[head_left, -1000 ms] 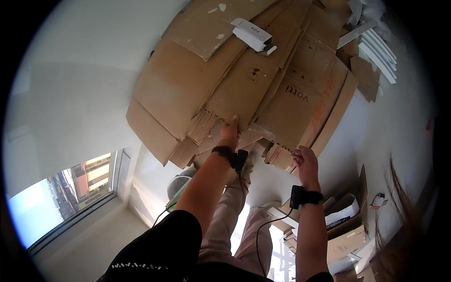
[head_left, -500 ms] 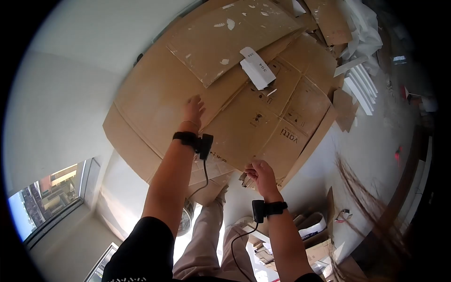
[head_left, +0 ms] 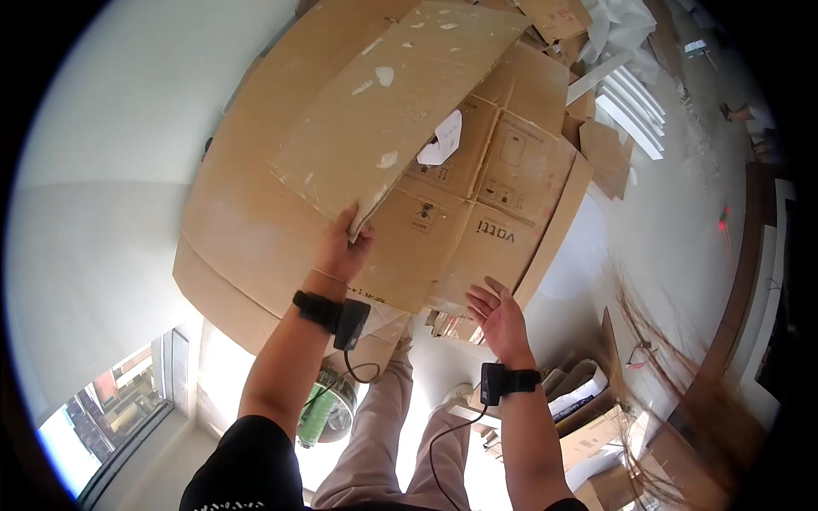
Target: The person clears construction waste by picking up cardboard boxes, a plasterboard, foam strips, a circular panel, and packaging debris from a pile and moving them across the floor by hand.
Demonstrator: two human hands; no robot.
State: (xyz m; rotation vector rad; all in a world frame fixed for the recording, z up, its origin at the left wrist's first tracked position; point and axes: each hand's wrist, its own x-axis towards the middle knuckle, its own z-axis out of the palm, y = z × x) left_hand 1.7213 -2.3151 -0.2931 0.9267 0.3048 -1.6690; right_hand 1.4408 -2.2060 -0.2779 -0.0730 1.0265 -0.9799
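My left hand [head_left: 345, 247] is closed on the near corner of a loose cardboard sheet [head_left: 358, 119] with torn pale patches. That sheet lies at a slant over a larger flattened cardboard box [head_left: 230, 204]. To the right, my right hand [head_left: 498, 319] is open, fingers spread, above the near edge of a printed cardboard panel [head_left: 503, 217] and holding nothing. A white paper piece [head_left: 443, 139] shows partly from under the sheet's right edge.
White foam strips [head_left: 630, 111] and cardboard scraps [head_left: 607, 153] lie at the far right. A green-and-clear container [head_left: 328, 413] stands beside my left leg. More cardboard [head_left: 588, 434] is near my right forearm. A window [head_left: 111, 417] is at lower left.
My left hand has taken hold of the loose sheet's corner, and the sheet has shifted toward me, covering part of the white paper. My right hand has opened and moved slightly right.
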